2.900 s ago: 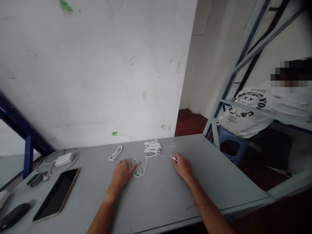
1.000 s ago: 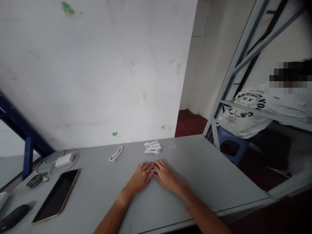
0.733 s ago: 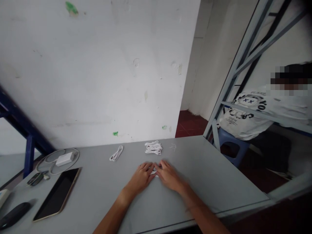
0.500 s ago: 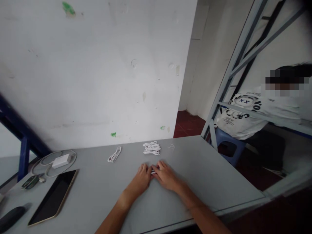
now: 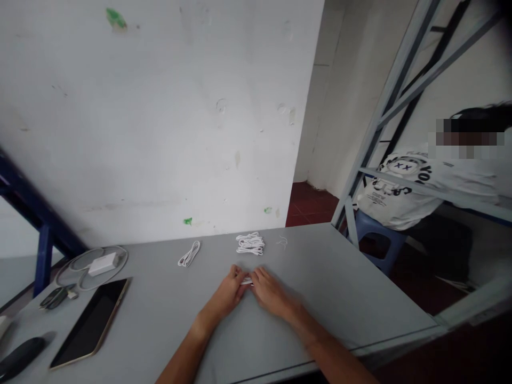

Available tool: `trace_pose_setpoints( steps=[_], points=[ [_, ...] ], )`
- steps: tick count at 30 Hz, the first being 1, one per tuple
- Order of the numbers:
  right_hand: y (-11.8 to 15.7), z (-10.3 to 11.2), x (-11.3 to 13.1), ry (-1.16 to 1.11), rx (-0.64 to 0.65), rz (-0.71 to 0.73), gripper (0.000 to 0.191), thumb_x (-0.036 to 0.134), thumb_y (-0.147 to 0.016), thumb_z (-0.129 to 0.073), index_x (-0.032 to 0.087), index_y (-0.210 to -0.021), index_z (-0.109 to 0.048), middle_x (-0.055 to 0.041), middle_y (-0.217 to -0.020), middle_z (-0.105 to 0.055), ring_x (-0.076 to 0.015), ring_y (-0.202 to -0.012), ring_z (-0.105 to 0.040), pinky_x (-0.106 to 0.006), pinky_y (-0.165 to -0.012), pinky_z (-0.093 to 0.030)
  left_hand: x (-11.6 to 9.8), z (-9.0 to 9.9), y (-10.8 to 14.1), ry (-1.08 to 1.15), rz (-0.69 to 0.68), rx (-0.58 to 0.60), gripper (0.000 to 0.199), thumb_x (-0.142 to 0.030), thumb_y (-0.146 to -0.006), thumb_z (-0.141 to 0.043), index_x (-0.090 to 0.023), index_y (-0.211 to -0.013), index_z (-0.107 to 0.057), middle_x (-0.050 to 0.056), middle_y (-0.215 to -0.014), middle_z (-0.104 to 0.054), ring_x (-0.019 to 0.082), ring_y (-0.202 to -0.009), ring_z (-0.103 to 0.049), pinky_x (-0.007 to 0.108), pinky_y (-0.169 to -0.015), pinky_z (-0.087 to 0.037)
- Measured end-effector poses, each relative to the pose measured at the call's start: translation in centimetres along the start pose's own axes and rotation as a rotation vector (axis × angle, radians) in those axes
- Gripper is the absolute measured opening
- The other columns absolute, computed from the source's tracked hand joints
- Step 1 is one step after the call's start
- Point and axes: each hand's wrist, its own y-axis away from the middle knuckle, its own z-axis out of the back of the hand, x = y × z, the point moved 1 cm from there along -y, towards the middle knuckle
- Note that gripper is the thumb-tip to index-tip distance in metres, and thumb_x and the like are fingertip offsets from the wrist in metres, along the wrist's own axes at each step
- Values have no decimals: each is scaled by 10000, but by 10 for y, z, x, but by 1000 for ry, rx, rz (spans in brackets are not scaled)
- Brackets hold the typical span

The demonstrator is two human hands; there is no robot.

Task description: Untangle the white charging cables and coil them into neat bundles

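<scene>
My left hand [image 5: 231, 288] and my right hand [image 5: 269, 289] meet over the middle of the grey table, both closed on a white cable [image 5: 247, 280]. Only a short stretch of folded strands shows between the fingers; the rest is hidden. Just beyond the hands lies a pile of bundled white cables [image 5: 250, 244]. To its left rests a single coiled white cable [image 5: 189, 254], apart from the pile. A few thin white ties or threads [image 5: 282, 241] lie to the right of the pile.
On the left of the table [image 5: 160, 320] are a white power adapter [image 5: 103, 264] with its looped cord, a dark cable bundle [image 5: 56, 297], a tablet [image 5: 90, 325] and a black mouse [image 5: 22, 356]. A wall stands behind. Beyond the metal frame at right, a person [image 5: 416, 181] sits on a blue stool [image 5: 378, 240].
My hands have shifted slightly and the fingers have drawn a little apart, so more of the white cable shows between them. The view has moved slightly.
</scene>
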Motion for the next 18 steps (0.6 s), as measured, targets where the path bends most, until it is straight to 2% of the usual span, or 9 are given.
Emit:
trace_pose_setpoints(
  steps=[2,5,11,15,18],
  points=[
    [-2,-5,-2,45,36,-44,379,55,-756,-453,214,-1087,-547,-80,-1043,-624,-259,-943,-579,-333,-790,-443,-9,9,-1,121,9,-5,355,-408,-1020,-478,-208,-1203,-707,144,-1110,-671,263,-963,-665,367,-906,-572],
    [-3,-9,-5,65,65,-68,404,19,-723,-442,213,-1058,-557,-70,-1000,-648,-243,-872,-610,-307,-722,-438,-21,14,-2,204,31,22,385,-465,-1037,-454,-209,-1162,-713,116,-1094,-724,264,-969,-680,361,-885,-555],
    [-3,-3,0,122,65,-82,392,-1,-710,-416,189,-1029,-542,-75,-943,-657,-230,-807,-631,-297,-667,-435,-23,9,-9,69,211,-29,424,-442,-1062,-358,-219,-846,-647,86,-810,-729,223,-751,-656,331,-745,-474],
    [-5,-4,10,145,59,-88,380,46,-753,-428,181,-1098,-513,-88,-967,-652,-237,-777,-635,-316,-665,-447,-20,3,-12,66,335,-84,362,-392,-1049,-397,-226,-780,-573,63,-715,-694,188,-659,-624,294,-666,-409],
    [-6,-8,16,129,75,-79,316,121,-801,-430,179,-1097,-525,-101,-970,-651,-247,-754,-633,-331,-649,-454,-18,-3,-12,73,356,-134,352,-403,-1042,-426,-236,-759,-551,61,-676,-681,187,-619,-618,294,-630,-378]
  ],
)
